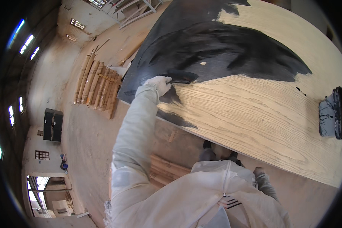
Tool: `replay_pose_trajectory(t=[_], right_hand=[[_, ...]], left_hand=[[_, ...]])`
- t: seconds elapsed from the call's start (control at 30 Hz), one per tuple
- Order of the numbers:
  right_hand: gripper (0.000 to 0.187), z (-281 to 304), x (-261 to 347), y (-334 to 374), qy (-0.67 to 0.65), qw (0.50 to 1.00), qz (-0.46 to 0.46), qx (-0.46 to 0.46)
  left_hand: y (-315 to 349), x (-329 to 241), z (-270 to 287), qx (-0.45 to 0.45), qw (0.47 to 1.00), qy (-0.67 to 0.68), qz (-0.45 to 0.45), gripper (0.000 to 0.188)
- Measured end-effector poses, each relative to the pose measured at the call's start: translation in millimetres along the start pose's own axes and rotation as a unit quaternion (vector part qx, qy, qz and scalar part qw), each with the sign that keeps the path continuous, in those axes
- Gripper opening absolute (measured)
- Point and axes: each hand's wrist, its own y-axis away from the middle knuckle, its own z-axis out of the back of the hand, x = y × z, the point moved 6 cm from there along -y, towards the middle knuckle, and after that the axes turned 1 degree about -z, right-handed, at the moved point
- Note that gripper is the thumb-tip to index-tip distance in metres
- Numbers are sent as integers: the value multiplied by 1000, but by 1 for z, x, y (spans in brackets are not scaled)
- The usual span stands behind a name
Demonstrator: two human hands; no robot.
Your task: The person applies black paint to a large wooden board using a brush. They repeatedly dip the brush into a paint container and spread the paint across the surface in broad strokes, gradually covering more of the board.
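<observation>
My left hand point(160, 85), in a pale glove, grips a wide black paint brush point(184, 77) at the left part of a wood-grained board point(231, 106). The brush lies against the board at the lower edge of a broad patch of wet-looking black paint point(201, 45). Its bristles are coated black, so its exact shape is hard to make out. My right hand point(259, 171) hangs low at my side, below the board's near edge; its fingers are too unclear to read. A paint-smeared container point(328, 116) stands on the board's right side.
Long cardboard-wrapped bundles point(97, 85) are stacked on the floor at the left. More brown bundles point(167, 169) lie beneath the near edge. A dark cabinet point(53, 124) is by the far wall, and a metal frame point(131, 11) stands beyond the board.
</observation>
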Motion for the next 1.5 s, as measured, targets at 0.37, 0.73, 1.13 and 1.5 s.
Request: replay_pose_trajectory(t=[0.37,0.73,1.13,1.5], right_hand=[[21,-48,-36,18,233,966,108,23],[12,-45,-54,36,-561,769,-305,20],[28,-61,-30,53,153,984,-62,63],[36,-137,-102,88,-739,606,-295,8]], left_hand=[[-45,-81,34,40,998,-48,11,48],[-57,-149,46,79,988,-88,-98,51],[-89,-249,62,68,981,-66,-170,50],[-71,-396,30,13,951,-70,-302,48]])
